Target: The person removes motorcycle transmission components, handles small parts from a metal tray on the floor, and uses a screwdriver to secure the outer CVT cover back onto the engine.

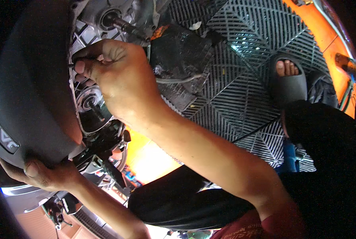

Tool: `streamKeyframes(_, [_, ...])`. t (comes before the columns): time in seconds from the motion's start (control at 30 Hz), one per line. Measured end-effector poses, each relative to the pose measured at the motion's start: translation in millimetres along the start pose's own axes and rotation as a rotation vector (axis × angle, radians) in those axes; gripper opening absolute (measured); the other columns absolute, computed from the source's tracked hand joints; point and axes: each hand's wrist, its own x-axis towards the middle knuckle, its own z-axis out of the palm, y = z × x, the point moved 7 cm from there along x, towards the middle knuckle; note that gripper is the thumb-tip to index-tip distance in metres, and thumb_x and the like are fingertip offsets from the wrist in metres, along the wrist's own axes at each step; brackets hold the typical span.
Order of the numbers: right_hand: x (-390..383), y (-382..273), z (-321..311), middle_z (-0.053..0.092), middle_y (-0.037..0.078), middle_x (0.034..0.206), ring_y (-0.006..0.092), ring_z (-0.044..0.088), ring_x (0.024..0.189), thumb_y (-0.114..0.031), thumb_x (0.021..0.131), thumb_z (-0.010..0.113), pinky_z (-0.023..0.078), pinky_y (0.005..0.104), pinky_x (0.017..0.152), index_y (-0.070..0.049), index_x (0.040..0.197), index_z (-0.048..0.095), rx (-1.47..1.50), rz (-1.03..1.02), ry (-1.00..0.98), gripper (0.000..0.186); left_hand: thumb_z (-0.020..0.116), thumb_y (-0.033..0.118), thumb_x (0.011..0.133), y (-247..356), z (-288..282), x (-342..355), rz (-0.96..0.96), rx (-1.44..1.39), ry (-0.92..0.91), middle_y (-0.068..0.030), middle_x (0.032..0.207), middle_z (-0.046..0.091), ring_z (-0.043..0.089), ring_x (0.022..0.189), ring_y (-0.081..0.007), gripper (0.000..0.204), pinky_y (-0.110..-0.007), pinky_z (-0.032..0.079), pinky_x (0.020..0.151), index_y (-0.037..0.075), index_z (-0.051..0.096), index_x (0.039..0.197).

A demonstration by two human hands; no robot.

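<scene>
My left hand (48,175) grips the lower end of a large matte black plastic cover (30,79), thumb on its face and the other fingers mostly hidden behind. Along the cover's right edge, my right hand (114,71) is closed in a pinch, its thumb and fingertips against the rim of an open metal engine case (79,34). A small dark bit shows at those fingertips, too little to name. Above the right hand a bare shaft (124,26) sticks out of the case. Below it a second, shorter shaft (96,110) stands in a round recess.
Ribbed dark floor mats (241,79) lie to the right, with a black, dirty flat piece (178,59) on them near the engine. A foot in a grey slide sandal (291,81) rests at the right. Orange flooring (305,20) borders the mats. A blue object (290,157) is by my leg.
</scene>
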Motion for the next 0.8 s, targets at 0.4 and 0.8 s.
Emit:
streamKeyframes(0.4, [5,-10,-7,0.066,0.018,0.068,0.0258,0.064,0.064,0.0,0.077,0.064,0.048,0.0373,0.061,0.004,0.077,0.067,0.039,-0.149,0.125,0.005,0.052,0.041,0.082,13,7,3,-0.059,0.036,0.097,-0.0297,0.139,0.042,0.048,0.125,-0.0435,0.074,-0.055,0.047,0.1,-0.003,0.037,0.14])
streamKeyframes(0.8, [-14,-6,3,0.064,0.006,0.088,0.0143,0.061,0.084,0.011,0.073,0.053,0.049,0.0293,0.073,0.001,0.093,0.062,-0.071,-0.027,0.103,0.024,0.06,0.087,0.062,14,-4,5,-0.07,0.257,0.103,-0.0209,0.139,0.042,0.046,0.125,-0.0373,0.12,-0.05,0.04,0.103,-0.002,0.038,0.141])
